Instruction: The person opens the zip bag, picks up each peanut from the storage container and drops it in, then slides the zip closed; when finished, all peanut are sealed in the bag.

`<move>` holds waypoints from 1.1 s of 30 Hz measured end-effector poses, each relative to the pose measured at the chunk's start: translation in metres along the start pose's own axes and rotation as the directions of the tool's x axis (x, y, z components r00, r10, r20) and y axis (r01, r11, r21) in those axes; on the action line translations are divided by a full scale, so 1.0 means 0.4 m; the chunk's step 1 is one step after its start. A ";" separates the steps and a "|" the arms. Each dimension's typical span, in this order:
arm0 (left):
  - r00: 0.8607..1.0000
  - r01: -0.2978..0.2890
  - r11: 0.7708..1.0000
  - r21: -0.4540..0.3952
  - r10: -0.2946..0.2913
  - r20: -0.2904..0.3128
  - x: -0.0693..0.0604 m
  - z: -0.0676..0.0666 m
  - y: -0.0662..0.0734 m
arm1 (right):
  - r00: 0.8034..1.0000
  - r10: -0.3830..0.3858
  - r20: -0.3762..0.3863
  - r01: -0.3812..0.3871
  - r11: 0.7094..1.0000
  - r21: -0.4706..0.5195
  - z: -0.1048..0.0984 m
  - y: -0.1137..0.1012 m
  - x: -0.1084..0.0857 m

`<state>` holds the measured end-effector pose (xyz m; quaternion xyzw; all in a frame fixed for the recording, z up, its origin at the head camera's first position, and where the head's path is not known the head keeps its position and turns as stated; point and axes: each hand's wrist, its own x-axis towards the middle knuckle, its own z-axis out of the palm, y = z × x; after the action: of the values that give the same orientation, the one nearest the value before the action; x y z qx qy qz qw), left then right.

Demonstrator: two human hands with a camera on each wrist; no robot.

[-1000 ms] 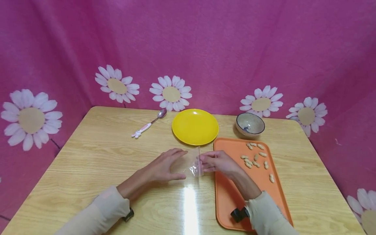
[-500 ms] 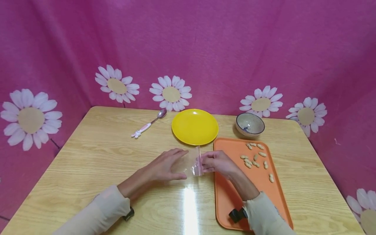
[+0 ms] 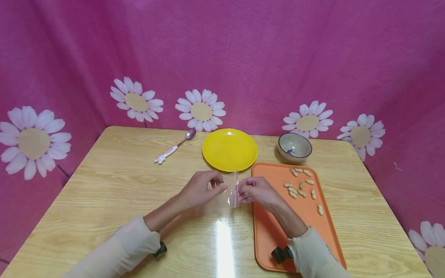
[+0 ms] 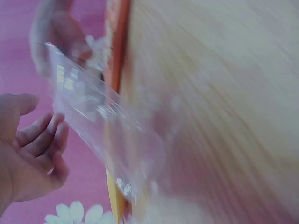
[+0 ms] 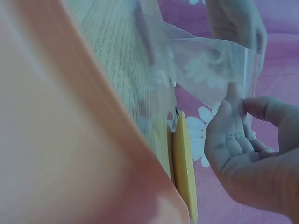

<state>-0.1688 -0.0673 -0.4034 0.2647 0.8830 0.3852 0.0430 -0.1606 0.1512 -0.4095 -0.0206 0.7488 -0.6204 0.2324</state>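
A clear zip-lock bag hangs above the table between both hands. My right hand pinches it by its pink-striped zip edge, thumb against fingers, as the right wrist view also shows the hand. My left hand is at the bag's other side, fingers loosely bent. In the left wrist view, the left hand's thumb stands apart from its fingers, and the fingertips lie close to the bag's edge; whether they touch it I cannot tell. No contents show inside the bag.
An orange tray with several unshelled peanuts lies under my right forearm. Behind the bag are a yellow plate and a patterned bowl. A rabbit-handled spoon lies back left on the wooden table.
My left hand, spread wide beside the bag before, has drawn its thumb and fingers closer together and turned upward. The right hand keeps its pinch on the zip-lock bag in nearly the same place.
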 end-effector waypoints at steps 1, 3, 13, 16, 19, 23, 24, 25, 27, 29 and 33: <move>1.000 0.020 0.999 -0.048 -0.019 0.016 0.005 -0.001 0.005 | 1.000 -0.005 -0.003 0.005 1.000 -0.002 0.000 0.000 0.000; 0.995 0.077 0.986 -0.147 -0.067 0.069 0.016 -0.002 0.014 | 1.000 -0.014 -0.010 0.014 1.000 -0.011 0.001 0.002 0.000; 0.953 0.259 0.919 -0.297 -0.194 0.231 0.059 0.013 0.036 | 0.999 -0.034 -0.020 0.033 0.999 -0.027 -0.001 -0.003 -0.007; 0.952 0.263 0.913 -0.312 -0.193 0.238 0.063 0.018 0.039 | 0.998 -0.049 -0.028 0.048 0.998 -0.029 -0.001 -0.008 -0.008; 0.953 0.261 0.902 -0.343 -0.184 0.242 0.064 0.023 0.040 | 0.998 -0.059 -0.032 0.058 0.998 -0.034 -0.003 -0.012 -0.009; 0.957 0.243 0.888 -0.390 -0.156 0.244 0.066 0.027 0.040 | 0.997 -0.044 -0.063 0.041 0.998 -0.045 -0.005 -0.015 -0.008; 0.959 0.236 0.886 -0.398 -0.147 0.241 0.066 0.028 0.040 | 0.996 -0.039 -0.075 0.036 0.998 -0.046 -0.006 -0.016 -0.006; 0.961 0.229 0.885 -0.405 -0.140 0.238 0.067 0.028 0.040 | 0.995 -0.034 -0.089 0.030 0.998 -0.048 -0.006 -0.017 -0.005; 0.965 0.220 0.881 -0.419 -0.132 0.228 0.067 0.027 0.040 | 0.994 -0.036 -0.102 0.031 0.998 -0.046 -0.005 -0.018 -0.003; 0.967 0.217 0.880 -0.423 -0.132 0.220 0.067 0.026 0.040 | 0.994 -0.044 -0.104 0.040 0.998 -0.037 -0.003 -0.018 -0.001; 0.964 0.230 0.884 -0.406 -0.151 0.217 0.068 0.025 0.040 | 0.994 -0.071 -0.078 0.070 0.997 -0.010 0.005 -0.013 0.000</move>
<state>-0.1823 -0.0382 -0.3958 0.1941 0.7911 0.5379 0.2171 -0.1612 0.1481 -0.4051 -0.0236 0.7584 -0.6258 0.1807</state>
